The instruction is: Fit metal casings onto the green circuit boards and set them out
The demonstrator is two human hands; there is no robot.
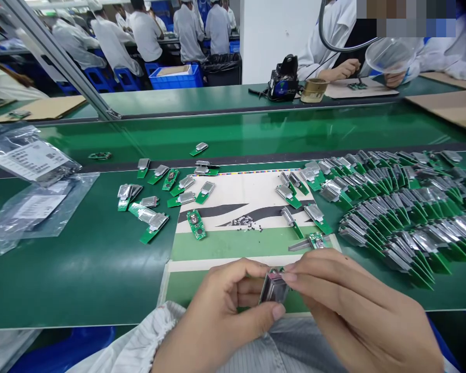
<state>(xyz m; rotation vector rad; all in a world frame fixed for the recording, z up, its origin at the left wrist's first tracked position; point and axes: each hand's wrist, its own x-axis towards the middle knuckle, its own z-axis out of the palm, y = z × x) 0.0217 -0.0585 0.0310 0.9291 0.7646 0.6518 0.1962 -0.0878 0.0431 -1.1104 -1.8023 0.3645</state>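
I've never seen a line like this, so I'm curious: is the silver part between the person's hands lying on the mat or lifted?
Lifted: the silver part is pinched between the left hand and right hand, above the printed mat.

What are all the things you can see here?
held board: one, silver and green, between the hands
stacked boards: many, silver and green, in rows on the right
loose boards: many, silver and green, left of and on the mat
paper mat: one, cream, green and black, in the middle
tiny parts: one small heap, black, on the mat
plastic bags: two, clear, on the left
belt: one, green, under the boards
crate: one, blue, far back
co-workers: several, in white, far back
left hand: one, gripping the held board, at the bottom
right hand: one, gripping the held board, at the bottom
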